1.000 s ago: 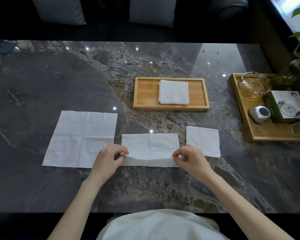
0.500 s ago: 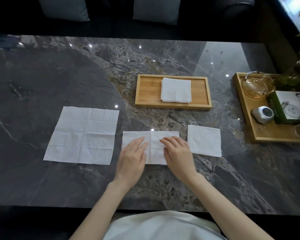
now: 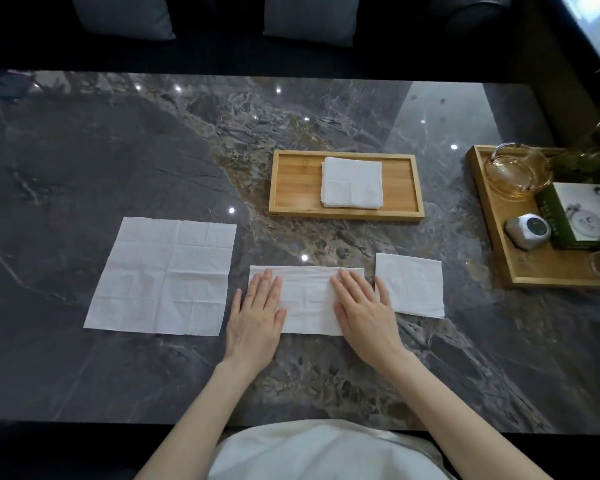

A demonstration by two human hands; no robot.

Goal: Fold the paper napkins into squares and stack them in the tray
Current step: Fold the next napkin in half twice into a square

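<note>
Dark marble table (image 3: pixel 118 150) fills your view, with a sofa and two grey cushions (image 3: pixel 305 15) in shadow along its far edge. On your left lies the open napkin (image 3: pixel 161 277), spread flat with its crease lines showing. At the right edge sits a side tray (image 3: pixel 534 271) carrying a glass teapot (image 3: pixel 516 173), a green-sided box (image 3: pixel 582 216) and a small grey device (image 3: pixel 527 230); plant leaves show above it in the corner. Straight ahead, past your hands, the tray (image 3: pixel 291 183) holds a stack (image 3: pixel 352 181) of folded squares, sitting towards its right half. Under your hands lies the half-folded napkin (image 3: pixel 307 299), a long strip running left to right. Just beside its right end, apart from it by a narrow gap, lies a folded square (image 3: pixel 411 284). Your left hand (image 3: pixel 257 315) presses flat on the strip's left end, fingers straight and together, holding nothing. Your right hand (image 3: pixel 364 306) presses flat on the right end the same way, thumb spread towards the folded square.
</note>
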